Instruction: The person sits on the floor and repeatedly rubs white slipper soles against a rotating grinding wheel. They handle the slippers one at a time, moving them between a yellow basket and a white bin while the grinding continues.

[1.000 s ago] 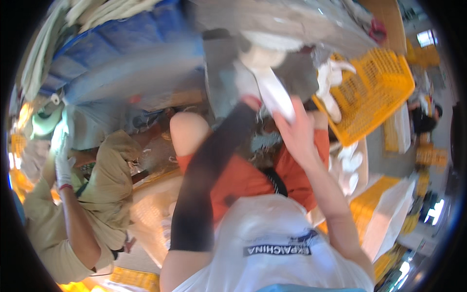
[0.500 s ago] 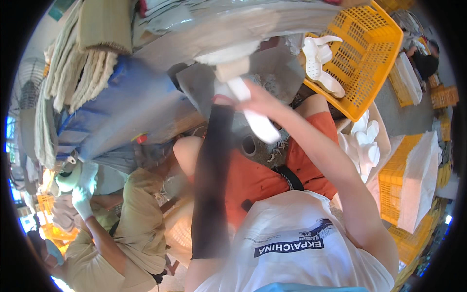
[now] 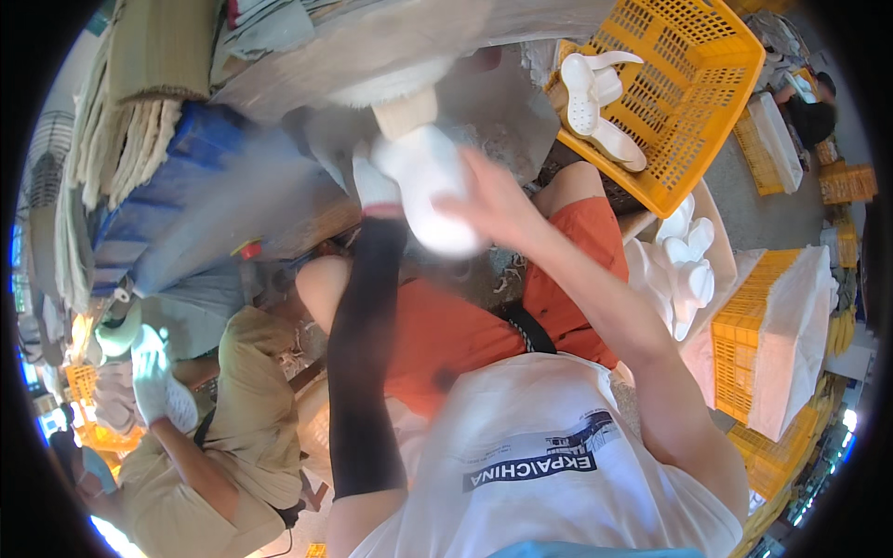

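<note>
A white shoe sole (image 3: 437, 209), blurred by motion, is held up in front of me against or very near a pale block (image 3: 406, 113) below a white fuzzy wheel (image 3: 391, 86). Whether they touch I cannot tell. My bare right hand (image 3: 498, 200) is closed on the sole's right edge, with thumb and fingers around it. On its left edge is my left hand (image 3: 374, 186), in a white glove with a red cuff and a black sleeve above. That hand grips the sole too, its fingers mostly hidden behind it.
A yellow crate (image 3: 693, 102) at upper right holds several white shoe parts (image 3: 581, 98). More white pieces (image 3: 684, 265) lie in a container below it. Draped cloths (image 3: 149, 121) and blue sheeting (image 3: 186, 186) are on the left. A seated co-worker (image 3: 214, 446) is close at lower left.
The sole has turned from edge-on to show its broad face. Both my hands have shifted slightly left in the picture, as the whole view moved a little.
</note>
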Demonstrator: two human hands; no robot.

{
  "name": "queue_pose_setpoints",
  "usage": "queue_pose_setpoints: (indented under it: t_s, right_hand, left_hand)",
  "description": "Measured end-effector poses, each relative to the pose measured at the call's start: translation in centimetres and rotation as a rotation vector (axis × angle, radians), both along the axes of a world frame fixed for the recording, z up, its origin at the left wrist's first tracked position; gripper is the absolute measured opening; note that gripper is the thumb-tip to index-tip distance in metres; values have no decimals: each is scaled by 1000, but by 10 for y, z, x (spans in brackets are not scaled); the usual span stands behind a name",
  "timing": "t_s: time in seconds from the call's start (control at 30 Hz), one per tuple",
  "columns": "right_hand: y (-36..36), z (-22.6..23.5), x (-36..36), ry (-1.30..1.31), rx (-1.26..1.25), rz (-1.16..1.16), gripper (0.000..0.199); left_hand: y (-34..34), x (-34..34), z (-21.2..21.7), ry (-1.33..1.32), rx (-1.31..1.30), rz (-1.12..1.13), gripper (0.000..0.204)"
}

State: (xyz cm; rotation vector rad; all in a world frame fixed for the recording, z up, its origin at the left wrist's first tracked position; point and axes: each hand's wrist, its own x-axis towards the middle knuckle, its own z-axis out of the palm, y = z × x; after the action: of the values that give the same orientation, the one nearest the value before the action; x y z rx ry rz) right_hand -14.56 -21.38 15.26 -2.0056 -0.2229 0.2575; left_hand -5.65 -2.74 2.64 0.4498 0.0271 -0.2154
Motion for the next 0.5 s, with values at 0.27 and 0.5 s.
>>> queue_pose_setpoints:
  t_s: [0.27, 0.5]
  right_hand:
    - [-28, -64, -62, 395, 963, -100, 67]
    - [-175, -80, -133, -240, 70, -502, 69]
  left_hand:
    - [-12, -21, 26, 134, 149, 109, 52]
    - [-77, -50, 27, -259, 892, -218, 59]
